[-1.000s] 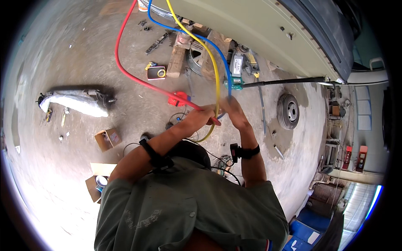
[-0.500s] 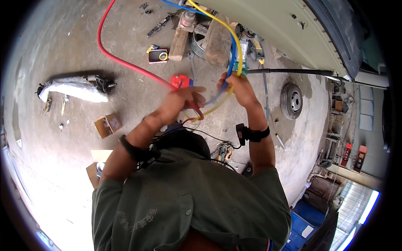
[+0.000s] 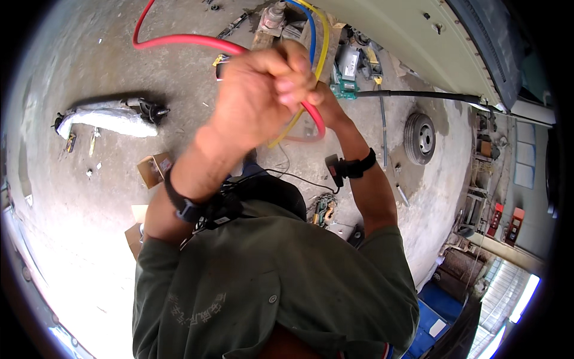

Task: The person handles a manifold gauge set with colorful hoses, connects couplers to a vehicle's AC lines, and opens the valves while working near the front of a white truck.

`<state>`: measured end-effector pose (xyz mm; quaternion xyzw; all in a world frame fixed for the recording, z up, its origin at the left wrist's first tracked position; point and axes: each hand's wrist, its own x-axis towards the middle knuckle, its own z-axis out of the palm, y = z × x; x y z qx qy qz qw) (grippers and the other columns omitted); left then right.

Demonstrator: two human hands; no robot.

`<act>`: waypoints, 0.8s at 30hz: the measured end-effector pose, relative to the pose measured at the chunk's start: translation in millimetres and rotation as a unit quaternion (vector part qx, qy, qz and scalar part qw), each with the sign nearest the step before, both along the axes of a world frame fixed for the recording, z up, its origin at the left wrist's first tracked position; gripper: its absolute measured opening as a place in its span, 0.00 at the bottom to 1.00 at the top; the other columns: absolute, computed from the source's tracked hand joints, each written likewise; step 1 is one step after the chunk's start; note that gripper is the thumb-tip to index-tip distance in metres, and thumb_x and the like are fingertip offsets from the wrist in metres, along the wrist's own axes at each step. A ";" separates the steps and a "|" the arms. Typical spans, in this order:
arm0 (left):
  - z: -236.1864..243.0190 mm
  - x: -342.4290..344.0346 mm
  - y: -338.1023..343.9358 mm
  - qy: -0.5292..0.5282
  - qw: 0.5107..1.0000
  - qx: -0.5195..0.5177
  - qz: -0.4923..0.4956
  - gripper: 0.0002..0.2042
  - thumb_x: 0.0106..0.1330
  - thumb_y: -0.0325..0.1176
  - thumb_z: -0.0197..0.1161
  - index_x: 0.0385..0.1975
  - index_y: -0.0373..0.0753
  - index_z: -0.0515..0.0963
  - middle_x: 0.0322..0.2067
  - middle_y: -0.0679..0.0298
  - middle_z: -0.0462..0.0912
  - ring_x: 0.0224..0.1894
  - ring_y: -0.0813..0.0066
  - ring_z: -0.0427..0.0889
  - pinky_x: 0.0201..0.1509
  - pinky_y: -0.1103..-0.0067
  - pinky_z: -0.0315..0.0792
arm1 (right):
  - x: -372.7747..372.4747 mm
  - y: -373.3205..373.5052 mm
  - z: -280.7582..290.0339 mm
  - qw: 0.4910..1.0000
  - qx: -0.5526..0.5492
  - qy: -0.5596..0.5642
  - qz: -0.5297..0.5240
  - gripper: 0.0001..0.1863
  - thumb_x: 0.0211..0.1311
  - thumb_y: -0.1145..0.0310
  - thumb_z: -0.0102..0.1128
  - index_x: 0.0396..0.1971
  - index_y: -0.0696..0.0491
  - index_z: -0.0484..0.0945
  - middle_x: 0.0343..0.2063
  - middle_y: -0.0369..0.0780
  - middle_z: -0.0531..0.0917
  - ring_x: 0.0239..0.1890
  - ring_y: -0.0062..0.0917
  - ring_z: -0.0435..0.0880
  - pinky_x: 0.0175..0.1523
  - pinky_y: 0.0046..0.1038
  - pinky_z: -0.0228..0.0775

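My left hand [image 3: 260, 99] is raised close to the camera as a fist, shut on a red hose [image 3: 179, 42] that runs off to the upper left and loops down under the fist. My right hand [image 3: 330, 107] sits just behind it, mostly hidden by the left fist, so its grip cannot be made out. A yellow hose [image 3: 323, 36] and a blue hose [image 3: 309, 27] come down from the top into the space between both hands. Each wrist wears a black strap.
Below is a concrete floor with a small wheel [image 3: 420, 137], a white wrapped bundle [image 3: 104, 122], an open cardboard box [image 3: 152, 170], a green device [image 3: 342, 88] and scattered tools. A black pipe [image 3: 430, 96] runs under a cream vehicle panel [image 3: 406, 36].
Both hands have risen toward the camera with the hoses, and the left fist now covers most of the right hand. The red fitting seen earlier is out of sight.
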<state>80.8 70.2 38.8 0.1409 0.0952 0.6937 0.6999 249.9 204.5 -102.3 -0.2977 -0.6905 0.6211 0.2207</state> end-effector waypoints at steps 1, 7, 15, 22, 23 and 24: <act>8.3 -14.3 -5.3 -0.022 0.999 0.024 0.002 0.05 0.62 0.28 0.50 0.25 0.40 0.72 0.15 0.72 0.64 0.17 0.80 0.59 0.35 0.78 0.65 | 0.2 3.7 3.1 0.993 -0.019 -0.116 -0.026 0.19 0.66 0.57 0.51 0.25 0.58 0.78 0.24 0.38 0.83 0.27 0.20 0.79 0.33 0.25 0.72; 46.6 -73.5 -34.7 -0.119 0.987 0.111 -0.002 0.04 0.63 0.21 0.47 0.29 0.36 0.70 0.16 0.69 0.64 0.13 0.80 0.58 0.15 0.79 0.59 | 21.3 17.6 -19.7 0.978 -0.053 -0.184 -0.084 0.19 0.71 0.54 0.51 0.32 0.57 0.76 0.26 0.37 0.82 0.29 0.21 0.82 0.34 0.25 0.76; 81.2 -162.3 -65.9 -0.019 0.988 0.131 0.083 0.07 0.68 0.19 0.35 0.34 0.32 0.64 0.17 0.67 0.63 0.09 0.81 0.57 0.07 0.82 0.51 | 18.7 27.0 -21.3 0.975 -0.005 -0.181 -0.132 0.19 0.69 0.55 0.53 0.30 0.57 0.80 0.24 0.36 0.83 0.26 0.21 0.81 0.32 0.27 0.73; 56.0 -162.2 -54.0 0.166 0.977 0.053 0.119 0.12 0.68 0.24 0.46 0.47 0.24 0.68 0.22 0.70 0.62 0.15 0.87 0.56 0.13 0.86 0.52 | 6.7 1.7 66.7 0.993 -0.062 -0.081 -0.061 0.20 0.72 0.54 0.52 0.36 0.59 0.78 0.33 0.37 0.78 0.35 0.23 0.80 0.35 0.29 0.85; 48.0 -147.2 -47.2 0.205 0.967 -0.007 0.151 0.12 0.67 0.25 0.50 0.46 0.26 0.70 0.22 0.71 0.64 0.14 0.88 0.56 0.13 0.87 0.50 | 1.1 -5.7 85.7 0.995 -0.042 -0.081 -0.046 0.21 0.72 0.53 0.53 0.36 0.59 0.78 0.33 0.38 0.78 0.35 0.23 0.80 0.35 0.30 0.85; 41.1 -128.8 -41.2 0.235 0.957 -0.079 0.154 0.12 0.66 0.26 0.52 0.46 0.27 0.72 0.23 0.72 0.67 0.14 0.90 0.56 0.14 0.88 0.49 | -4.4 -12.7 101.8 0.996 -0.022 -0.081 -0.030 0.21 0.72 0.53 0.53 0.36 0.59 0.79 0.33 0.38 0.79 0.36 0.22 0.81 0.36 0.30 0.85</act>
